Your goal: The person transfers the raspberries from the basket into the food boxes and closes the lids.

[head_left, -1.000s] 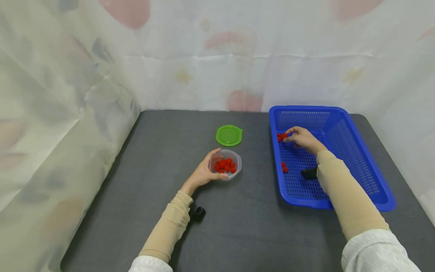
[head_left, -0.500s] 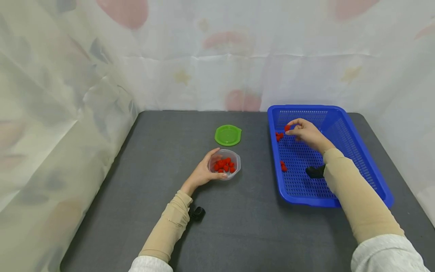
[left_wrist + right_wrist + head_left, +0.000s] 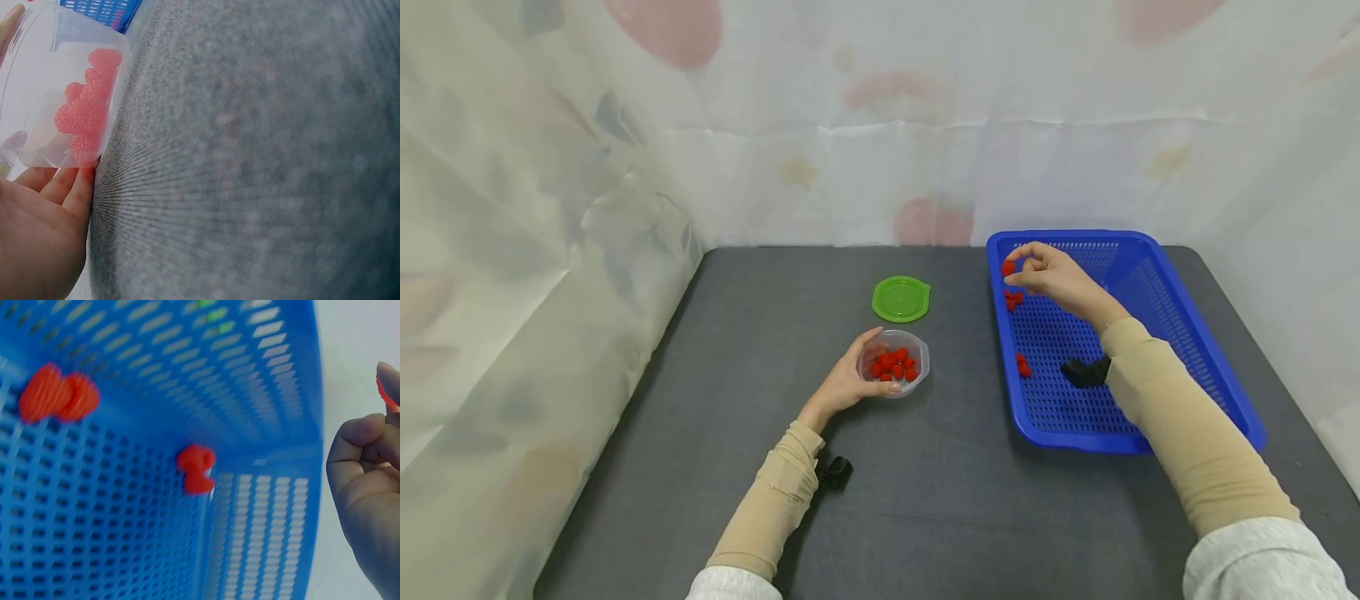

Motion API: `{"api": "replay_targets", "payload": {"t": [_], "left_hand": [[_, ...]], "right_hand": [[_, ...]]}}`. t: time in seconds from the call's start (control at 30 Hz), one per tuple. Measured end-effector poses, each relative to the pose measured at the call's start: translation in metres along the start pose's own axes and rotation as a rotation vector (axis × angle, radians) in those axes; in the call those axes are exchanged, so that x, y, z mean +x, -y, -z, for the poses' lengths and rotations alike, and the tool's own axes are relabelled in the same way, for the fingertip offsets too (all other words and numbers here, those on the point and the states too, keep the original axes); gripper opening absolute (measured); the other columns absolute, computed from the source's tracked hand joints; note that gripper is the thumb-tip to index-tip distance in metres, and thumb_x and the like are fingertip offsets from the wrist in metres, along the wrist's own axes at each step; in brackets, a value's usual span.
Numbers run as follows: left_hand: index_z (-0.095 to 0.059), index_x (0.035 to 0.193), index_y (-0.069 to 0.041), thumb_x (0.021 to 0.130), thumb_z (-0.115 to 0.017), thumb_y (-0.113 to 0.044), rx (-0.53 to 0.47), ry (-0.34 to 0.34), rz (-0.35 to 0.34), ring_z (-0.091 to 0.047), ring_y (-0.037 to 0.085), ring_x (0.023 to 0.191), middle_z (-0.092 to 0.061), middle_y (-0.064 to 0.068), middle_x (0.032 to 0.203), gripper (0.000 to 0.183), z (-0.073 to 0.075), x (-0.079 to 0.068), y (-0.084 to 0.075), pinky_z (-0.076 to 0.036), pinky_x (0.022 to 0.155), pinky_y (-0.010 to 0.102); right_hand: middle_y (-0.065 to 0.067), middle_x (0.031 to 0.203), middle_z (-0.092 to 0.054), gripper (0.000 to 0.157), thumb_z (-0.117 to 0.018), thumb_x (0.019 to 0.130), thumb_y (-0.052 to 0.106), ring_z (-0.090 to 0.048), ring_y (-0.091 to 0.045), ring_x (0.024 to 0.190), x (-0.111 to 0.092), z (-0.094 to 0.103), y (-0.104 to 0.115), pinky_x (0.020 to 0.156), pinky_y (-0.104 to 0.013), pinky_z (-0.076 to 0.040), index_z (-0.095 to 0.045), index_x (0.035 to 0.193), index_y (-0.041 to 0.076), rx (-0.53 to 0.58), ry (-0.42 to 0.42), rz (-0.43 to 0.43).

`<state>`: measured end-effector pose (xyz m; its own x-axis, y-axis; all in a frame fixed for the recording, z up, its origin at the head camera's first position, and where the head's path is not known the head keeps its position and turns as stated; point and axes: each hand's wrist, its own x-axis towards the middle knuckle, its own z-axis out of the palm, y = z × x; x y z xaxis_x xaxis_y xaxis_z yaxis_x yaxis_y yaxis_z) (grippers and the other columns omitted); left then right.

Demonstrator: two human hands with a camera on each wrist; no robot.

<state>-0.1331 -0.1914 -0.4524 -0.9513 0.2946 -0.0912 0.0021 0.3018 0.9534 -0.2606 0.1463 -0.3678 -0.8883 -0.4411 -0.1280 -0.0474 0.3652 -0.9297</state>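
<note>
My left hand (image 3: 842, 383) grips a clear plastic container (image 3: 922, 360) from its left side, fingers and thumb round its wall. Several red raspberries (image 3: 87, 106) lie at the bottom of the container. Over the far left part of the blue basket (image 3: 1022, 440), my right hand (image 3: 1060, 279) pinches one raspberry (image 3: 1008, 267) between thumb and fingers. In the right wrist view only a red edge of that raspberry shows beside the thumb. Below, more raspberries (image 3: 197, 467) lie in a corner of the basket, and others (image 3: 59, 394) sit along its side.
A green lid (image 3: 901, 299) lies flat on the dark grey table (image 3: 760, 333), just behind the container. The basket's raised rim stands between the container and the loose raspberries. Patterned pale curtains (image 3: 820, 183) hang behind and at the left.
My right hand has lifted a raspberry off the basket's floor and carried it up, then leftward to near the left rim. My left hand and the container stay in place.
</note>
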Motion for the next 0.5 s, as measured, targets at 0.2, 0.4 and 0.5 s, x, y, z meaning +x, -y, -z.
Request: {"api": "replay_targets", "payload": {"t": [0.2,0.4,0.5], "left_hand": [[-0.022,0.147,-0.014,0.074,-0.078,-0.014,0.027,0.0,0.016,-0.036,0.029,0.136,-0.041,0.016,0.143,0.092,0.0,-0.002,-0.002,-0.028,0.112,0.047],[-0.022,0.147,-0.014,0.074,-0.078,-0.014,0.025,0.0,0.021,-0.036,0.029,0.136,-0.041,0.016,0.144,0.092,-0.001,-0.003,-0.003,-0.027,0.113,0.047],[-0.023,0.147,-0.015,0.074,-0.078,-0.014,0.019,0.001,0.023,-0.036,0.029,0.136,-0.041,0.015,0.144,0.092,0.0,-0.002,-0.003,-0.027,0.113,0.047]], "right_hand": [[0.004,0.061,-0.037,0.037,-0.063,0.089,0.015,-0.037,-0.012,0.057,0.006,-0.014,0.016,0.064,-0.03,-0.039,-0.045,0.121,0.008,0.04,0.061,0.032],[0.001,0.061,-0.037,0.035,-0.061,0.089,0.009,-0.035,-0.017,0.057,0.006,-0.03,0.041,0.059,-0.033,-0.034,-0.044,0.12,0.006,0.074,0.119,0.045],[0.002,0.06,-0.036,0.035,-0.061,0.088,0.008,-0.034,-0.02,0.058,0.009,-0.039,0.048,0.061,-0.035,-0.034,-0.045,0.119,0.006,0.079,0.152,0.054]]}}
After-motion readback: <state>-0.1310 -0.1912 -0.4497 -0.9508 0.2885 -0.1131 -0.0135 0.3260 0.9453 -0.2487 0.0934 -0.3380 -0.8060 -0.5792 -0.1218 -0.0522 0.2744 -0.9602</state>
